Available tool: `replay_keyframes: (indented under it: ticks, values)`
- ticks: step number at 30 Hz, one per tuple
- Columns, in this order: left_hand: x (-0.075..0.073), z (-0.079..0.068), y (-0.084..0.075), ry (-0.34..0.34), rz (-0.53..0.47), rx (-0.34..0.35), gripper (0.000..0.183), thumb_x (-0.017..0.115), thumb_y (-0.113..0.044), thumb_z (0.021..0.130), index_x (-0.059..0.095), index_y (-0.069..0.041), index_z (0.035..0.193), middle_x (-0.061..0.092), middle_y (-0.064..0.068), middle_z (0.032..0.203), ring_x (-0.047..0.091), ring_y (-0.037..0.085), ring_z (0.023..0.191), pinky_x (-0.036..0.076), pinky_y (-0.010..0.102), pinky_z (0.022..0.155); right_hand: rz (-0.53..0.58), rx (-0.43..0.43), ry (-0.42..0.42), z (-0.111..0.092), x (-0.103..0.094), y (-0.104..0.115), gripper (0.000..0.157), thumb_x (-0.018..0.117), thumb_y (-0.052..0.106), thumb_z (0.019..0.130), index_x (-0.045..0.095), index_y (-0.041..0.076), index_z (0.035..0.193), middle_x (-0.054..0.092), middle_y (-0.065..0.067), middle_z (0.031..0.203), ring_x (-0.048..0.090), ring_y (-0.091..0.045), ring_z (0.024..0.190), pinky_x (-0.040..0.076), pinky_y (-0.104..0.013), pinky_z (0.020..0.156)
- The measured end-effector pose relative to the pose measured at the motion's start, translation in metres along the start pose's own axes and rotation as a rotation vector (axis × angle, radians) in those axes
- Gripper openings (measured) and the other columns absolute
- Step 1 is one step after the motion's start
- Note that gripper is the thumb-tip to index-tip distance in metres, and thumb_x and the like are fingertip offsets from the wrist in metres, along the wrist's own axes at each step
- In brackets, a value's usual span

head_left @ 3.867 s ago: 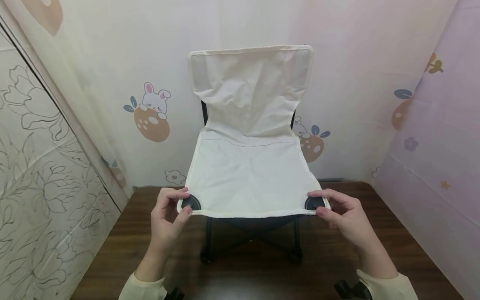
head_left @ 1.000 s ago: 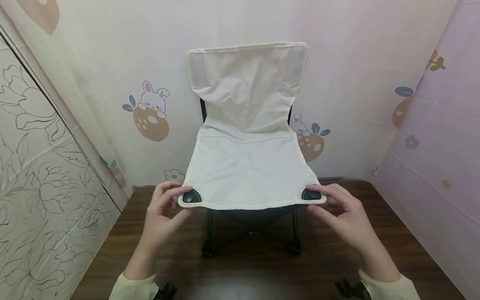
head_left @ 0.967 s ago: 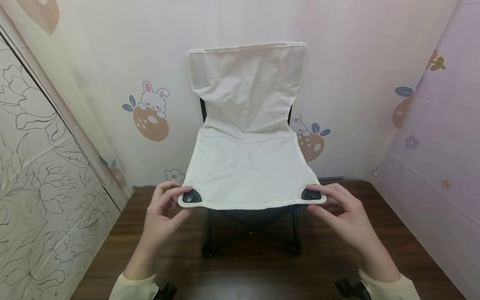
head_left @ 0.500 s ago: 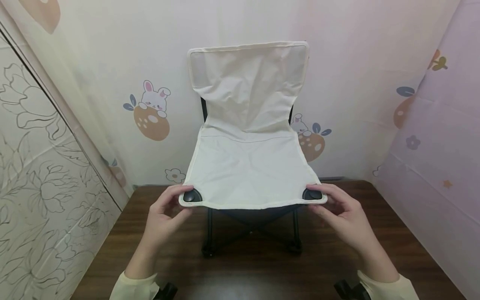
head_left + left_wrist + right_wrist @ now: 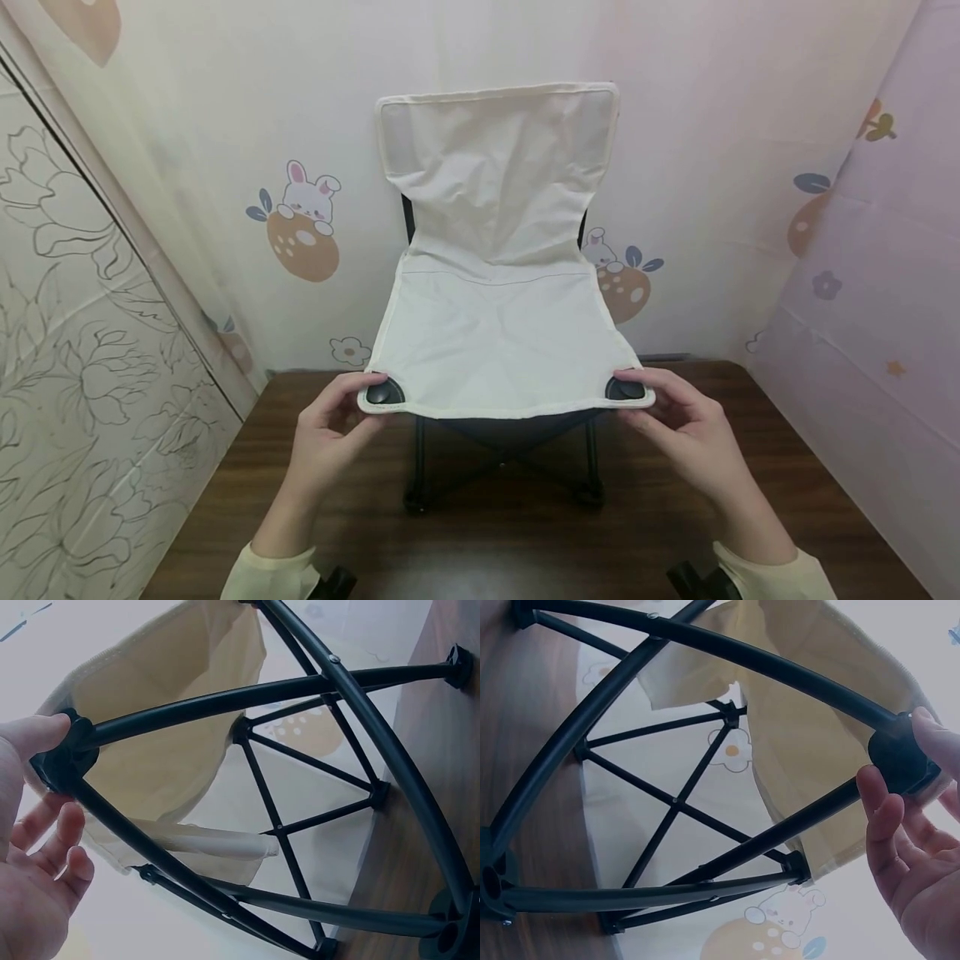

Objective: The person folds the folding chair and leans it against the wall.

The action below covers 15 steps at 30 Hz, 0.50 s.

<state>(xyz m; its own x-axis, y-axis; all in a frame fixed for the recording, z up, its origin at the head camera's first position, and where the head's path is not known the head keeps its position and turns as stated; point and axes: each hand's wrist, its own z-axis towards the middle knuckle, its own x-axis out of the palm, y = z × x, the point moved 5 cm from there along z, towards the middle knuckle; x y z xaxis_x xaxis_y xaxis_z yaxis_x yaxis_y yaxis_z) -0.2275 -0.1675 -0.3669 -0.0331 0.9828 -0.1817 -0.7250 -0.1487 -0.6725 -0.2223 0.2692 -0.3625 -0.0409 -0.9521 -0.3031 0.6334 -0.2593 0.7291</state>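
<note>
A folding camp chair (image 5: pixel 495 333) with a cream fabric seat and back stands unfolded and upright in the head view. My left hand (image 5: pixel 327 437) grips its front left corner, thumb below and fingers above, beside a black corner patch (image 5: pixel 386 392). Likewise, my right hand (image 5: pixel 686 425) pinches the front right corner at the other black patch (image 5: pixel 626 389). In the left wrist view, that hand's thumb and fingers clasp a black plastic joint (image 5: pixel 67 754) where leg tubes meet. Another joint (image 5: pixel 901 754) sits between thumb and fingers in the right wrist view.
Crossed black legs (image 5: pixel 676 800) carry the chair on a dark wooden table (image 5: pixel 495 550). Close behind it hangs a pale curtain (image 5: pixel 690 208) printed with rabbits and strawberries. A flower-patterned panel (image 5: pixel 97 375) borders the left side, a pinkish cloth (image 5: pixel 862 350) the right.
Compared with the earliest frame, the seat's front corners sit slightly higher in view, and both thumbs have moved from the patches to below the edge. Over the last half second, hardly anything differs.
</note>
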Motion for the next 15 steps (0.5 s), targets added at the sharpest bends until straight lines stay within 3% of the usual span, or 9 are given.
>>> replay_keyframes:
  ticks: [8, 15]
  values:
    - [0.0013, 0.0004, -0.0023, -0.025, 0.011, -0.017, 0.05, 0.078, 0.025, 0.084, 0.071, 0.005, 0.13, 0.072, 0.011, 0.123, 0.069, 0.014, 0.094, 0.059, 0.022, 0.077, -0.007, 0.006, 0.001, 0.0002, 0.0, 0.0011, 0.056, 0.076, -0.024, 0.087, 0.069, -0.002, 0.139, 0.073, -0.001, 0.127, 0.07, -0.013, 0.094, 0.061, -0.022, 0.076]
    - [0.0024, -0.0017, -0.0006, -0.052, 0.023, -0.075, 0.047, 0.078, 0.021, 0.088, 0.071, 0.004, 0.132, 0.072, 0.008, 0.126, 0.07, 0.016, 0.099, 0.06, 0.024, 0.082, -0.008, 0.021, -0.023, -0.0008, 0.0016, 0.0016, 0.053, 0.076, -0.022, 0.089, 0.071, -0.001, 0.137, 0.073, -0.001, 0.125, 0.068, -0.013, 0.091, 0.058, -0.021, 0.073]
